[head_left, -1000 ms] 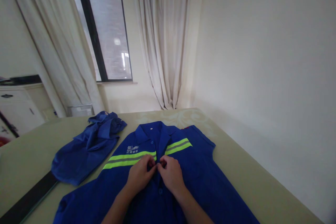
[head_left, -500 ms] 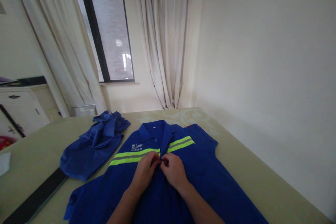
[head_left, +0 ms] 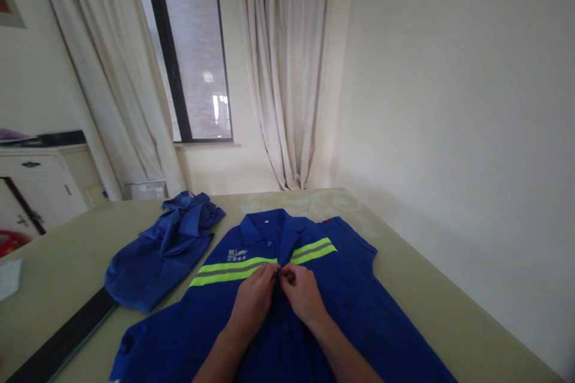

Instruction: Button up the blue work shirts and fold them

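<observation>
A blue work shirt [head_left: 350, 299] with a yellow-green and grey reflective band [head_left: 224, 271] lies front up on the pale table [head_left: 426, 299], collar pointing away from me. Both my hands meet on its button placket just below the band. My left hand [head_left: 254, 302] pinches the left edge of the placket, fingers closed. My right hand [head_left: 303, 294] pinches the right edge against it, fingers closed. Buttons show above and below my hands along the placket.
A second blue garment [head_left: 164, 251] lies crumpled on the table to the left. A dark strip [head_left: 63, 341] runs along the table's left front. White paper [head_left: 9, 278] sits at the far left. Curtains [head_left: 287, 72], a window and a white cabinet [head_left: 36, 185] stand behind.
My hands stay pinched together on the placket, working at the same spot below the band. The view has shifted slightly, so the shirt sits a little further right.
</observation>
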`<control>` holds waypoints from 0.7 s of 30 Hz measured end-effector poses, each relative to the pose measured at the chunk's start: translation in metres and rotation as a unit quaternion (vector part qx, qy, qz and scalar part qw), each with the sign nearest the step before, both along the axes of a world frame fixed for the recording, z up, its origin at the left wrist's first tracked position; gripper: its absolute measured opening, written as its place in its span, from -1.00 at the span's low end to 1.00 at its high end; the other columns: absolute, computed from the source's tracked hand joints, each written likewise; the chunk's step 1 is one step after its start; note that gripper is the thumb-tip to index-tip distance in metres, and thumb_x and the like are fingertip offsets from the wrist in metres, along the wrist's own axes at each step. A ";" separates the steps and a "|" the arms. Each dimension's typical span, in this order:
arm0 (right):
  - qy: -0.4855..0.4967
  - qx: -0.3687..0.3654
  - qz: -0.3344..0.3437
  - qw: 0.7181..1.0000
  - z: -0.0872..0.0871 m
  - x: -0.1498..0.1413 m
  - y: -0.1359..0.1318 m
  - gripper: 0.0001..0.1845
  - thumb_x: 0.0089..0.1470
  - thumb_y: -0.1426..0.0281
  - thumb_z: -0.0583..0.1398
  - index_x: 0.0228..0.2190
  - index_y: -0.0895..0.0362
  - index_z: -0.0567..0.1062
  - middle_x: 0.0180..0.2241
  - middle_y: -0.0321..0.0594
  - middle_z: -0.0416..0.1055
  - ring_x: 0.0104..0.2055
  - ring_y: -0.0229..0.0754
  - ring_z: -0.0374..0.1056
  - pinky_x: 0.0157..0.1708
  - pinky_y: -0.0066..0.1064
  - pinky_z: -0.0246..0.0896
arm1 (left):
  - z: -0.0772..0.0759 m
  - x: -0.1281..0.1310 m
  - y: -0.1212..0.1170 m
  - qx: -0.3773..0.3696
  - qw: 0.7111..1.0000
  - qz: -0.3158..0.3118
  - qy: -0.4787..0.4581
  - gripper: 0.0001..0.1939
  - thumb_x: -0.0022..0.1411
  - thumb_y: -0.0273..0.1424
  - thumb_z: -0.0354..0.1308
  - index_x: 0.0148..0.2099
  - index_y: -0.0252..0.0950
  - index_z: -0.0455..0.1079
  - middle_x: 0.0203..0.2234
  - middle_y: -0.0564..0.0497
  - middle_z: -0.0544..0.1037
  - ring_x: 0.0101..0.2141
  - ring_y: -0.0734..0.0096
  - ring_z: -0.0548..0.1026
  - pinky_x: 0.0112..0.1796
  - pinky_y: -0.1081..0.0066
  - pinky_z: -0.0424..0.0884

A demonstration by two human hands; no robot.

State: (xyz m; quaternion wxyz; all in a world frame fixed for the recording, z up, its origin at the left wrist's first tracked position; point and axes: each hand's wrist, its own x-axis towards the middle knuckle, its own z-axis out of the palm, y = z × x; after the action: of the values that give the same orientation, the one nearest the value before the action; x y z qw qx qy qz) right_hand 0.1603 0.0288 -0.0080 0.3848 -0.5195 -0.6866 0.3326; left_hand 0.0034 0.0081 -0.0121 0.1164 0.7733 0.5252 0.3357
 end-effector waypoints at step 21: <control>-0.005 0.007 -0.013 1.000 -0.004 0.003 0.005 -0.84 0.12 0.40 0.21 -0.37 0.07 0.63 -0.39 -0.26 0.61 -0.35 -0.17 0.49 -0.36 -0.46 0.22 | -0.003 -0.002 0.009 -0.031 0.994 -0.009 -0.109 -0.76 0.25 -0.49 0.02 -0.12 -0.19 0.48 -0.23 -0.03 0.61 -0.20 0.24 0.56 -0.13 0.30 0.43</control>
State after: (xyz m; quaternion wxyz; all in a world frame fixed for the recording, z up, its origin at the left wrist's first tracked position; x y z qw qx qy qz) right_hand 0.1637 0.0334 -0.0121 0.3893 -0.5270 -0.6842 0.3203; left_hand 0.0010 0.0175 -0.0151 0.1997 0.7328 0.5129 0.4001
